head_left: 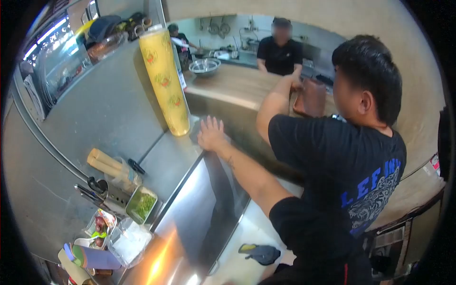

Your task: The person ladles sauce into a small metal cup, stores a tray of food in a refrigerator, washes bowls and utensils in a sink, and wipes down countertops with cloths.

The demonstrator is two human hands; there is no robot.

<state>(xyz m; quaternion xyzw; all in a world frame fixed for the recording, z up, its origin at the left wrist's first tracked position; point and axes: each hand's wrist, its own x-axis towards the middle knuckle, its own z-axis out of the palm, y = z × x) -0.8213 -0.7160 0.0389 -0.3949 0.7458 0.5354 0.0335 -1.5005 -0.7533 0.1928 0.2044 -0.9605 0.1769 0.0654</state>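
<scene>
Neither my left hand nor my right hand shows. A co-worker in a black shirt leans in from the right. One bare arm, which appears to be the co-worker's, ends in a hand spread near the counter's far end, beside a tall yellow patterned cylinder. The co-worker's other hand is at the ledge, by a reddish-brown tray or folder; its grip is unclear. Across the ledge stands another person in black, face blurred, with one hand close to the co-worker's.
The steel counter holds a green-filled container, a utensil holder, a plastic bag and purple cups. On the ledge is a metal bowl. Another person is behind. A dark shoe is on the floor.
</scene>
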